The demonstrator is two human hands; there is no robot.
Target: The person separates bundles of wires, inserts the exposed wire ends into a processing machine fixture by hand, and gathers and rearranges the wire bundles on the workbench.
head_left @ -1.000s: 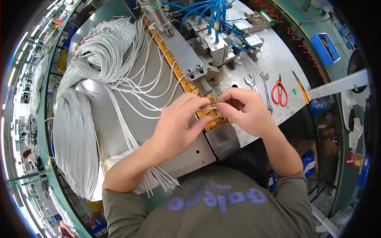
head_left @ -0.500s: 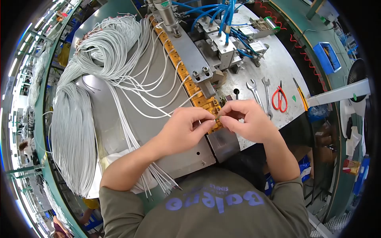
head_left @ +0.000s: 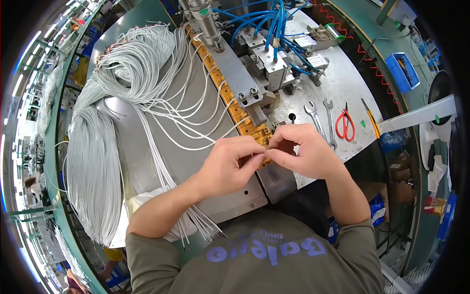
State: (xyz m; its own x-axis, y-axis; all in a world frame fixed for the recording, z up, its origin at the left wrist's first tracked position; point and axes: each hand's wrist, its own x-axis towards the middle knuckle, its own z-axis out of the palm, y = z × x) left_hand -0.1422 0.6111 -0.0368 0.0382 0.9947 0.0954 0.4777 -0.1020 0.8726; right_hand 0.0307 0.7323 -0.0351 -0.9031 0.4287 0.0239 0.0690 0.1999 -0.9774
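My left hand (head_left: pixel 235 164) is closed in a pinch just in front of the yellow fixture strip (head_left: pixel 252 128). A white cable (head_left: pixel 201 134) runs in behind it, and its end appears to be between thumb and forefinger. My right hand (head_left: pixel 304 151) pinches too, its fingertips meeting those of the left. Whatever small part sits at the fingertips is covered by them. Several other white cables lead from the strip to a big coiled bundle (head_left: pixel 134 63) at the back left.
A press with a metal bar (head_left: pixel 230 73) and blue air hoses (head_left: pixel 279 24) stands beyond the hands. To the right lie two wrenches (head_left: pixel 315 117), red-handled scissors (head_left: pixel 345 126) and a yellow-handled tool (head_left: pixel 371 117). A long cable hank (head_left: pixel 93 171) hangs at the left.
Both hands stay together at nearly the same spot. The fingertips have drawn closer, and the small dark bit that showed between them is now covered. The view has shifted slightly.
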